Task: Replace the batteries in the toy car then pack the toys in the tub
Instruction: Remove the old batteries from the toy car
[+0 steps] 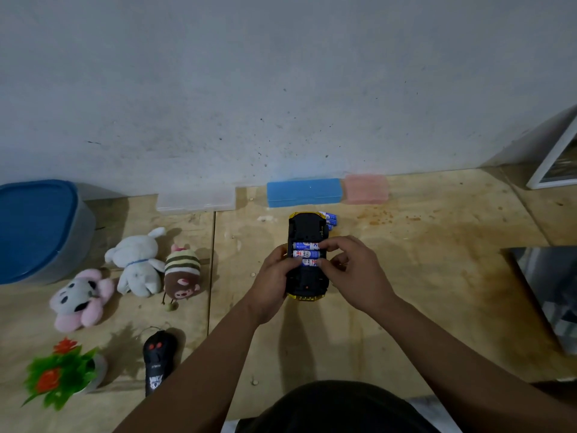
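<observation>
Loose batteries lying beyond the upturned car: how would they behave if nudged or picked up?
The loose batteries look like smooth cylinders lying on their sides, so a nudge would probably roll them across the flat wooden table. They seem rigid and small, likely easy to pinch but slippery.

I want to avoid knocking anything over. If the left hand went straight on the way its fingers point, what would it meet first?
The left hand already grips the upturned toy car; its fingers point at the batteries in the open bay, so probably those first.

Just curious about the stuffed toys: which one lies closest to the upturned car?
The striped brown plush, rightmost of the three; the white bunny and pink flower plush lie farther left.
</observation>
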